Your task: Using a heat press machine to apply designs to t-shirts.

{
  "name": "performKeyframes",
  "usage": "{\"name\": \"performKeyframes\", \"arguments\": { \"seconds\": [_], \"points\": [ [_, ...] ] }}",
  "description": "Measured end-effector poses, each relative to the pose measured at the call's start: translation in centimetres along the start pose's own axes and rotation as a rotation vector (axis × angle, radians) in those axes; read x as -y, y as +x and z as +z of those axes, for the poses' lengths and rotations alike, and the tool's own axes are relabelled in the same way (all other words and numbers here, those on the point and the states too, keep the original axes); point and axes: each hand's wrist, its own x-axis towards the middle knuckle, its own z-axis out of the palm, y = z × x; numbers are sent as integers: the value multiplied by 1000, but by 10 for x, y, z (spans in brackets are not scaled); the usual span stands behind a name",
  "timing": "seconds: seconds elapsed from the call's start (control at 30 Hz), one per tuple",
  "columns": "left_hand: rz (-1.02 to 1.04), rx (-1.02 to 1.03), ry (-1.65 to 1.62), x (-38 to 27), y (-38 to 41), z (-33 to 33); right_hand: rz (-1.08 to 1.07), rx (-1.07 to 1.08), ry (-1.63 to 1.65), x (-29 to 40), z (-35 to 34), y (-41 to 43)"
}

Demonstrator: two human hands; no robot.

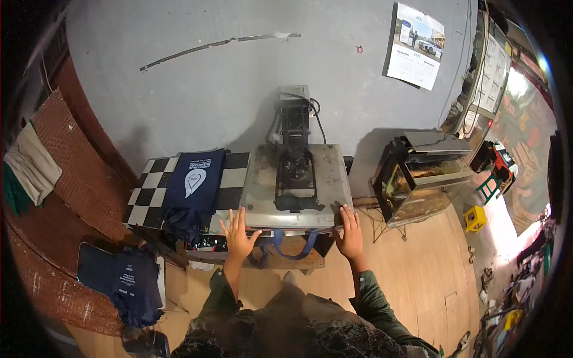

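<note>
A heat press (264, 179) with a wide metal upper plate and a black lever frame stands against the wall before me. My left hand (239, 235), fingers spread, is at the plate's near left corner. At the near right corner is my right hand (350, 232), its fingers apart over the edge. Neither hand grips anything; whether they press on the metal I cannot tell. Navy straps (295, 256) hang out below the plate's front edge. Left of the press, a stack of navy fabric bags (197, 179) with white print lies on a black-and-white checkered surface (152, 192).
More navy printed fabric (134, 277) lies on a support at lower left. A glass tank (421, 192) on a metal stand is to the right, with a yellow stool (474, 219) beyond. A cable (320, 121) hangs behind the press. A wooden shelf (286, 259) sits beneath it.
</note>
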Motion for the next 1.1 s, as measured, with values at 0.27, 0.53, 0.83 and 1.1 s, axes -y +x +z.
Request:
{"name": "performKeyframes", "arguments": {
  "seconds": [0.27,0.53,0.83,1.1],
  "points": [
    [-52,-68,-27,3,-4,17,-22,-4,-118,-7,9,0],
    [-84,-81,-20,-1,-10,20,-63,14,-67,-19,4,3],
    [-139,-76,-55,-9,-12,18,-38,-23,-44,-10,5,3],
    [-129,-72,-89,-8,-10,16,-21,-53,-14,-7,5,4]
  ]
}}
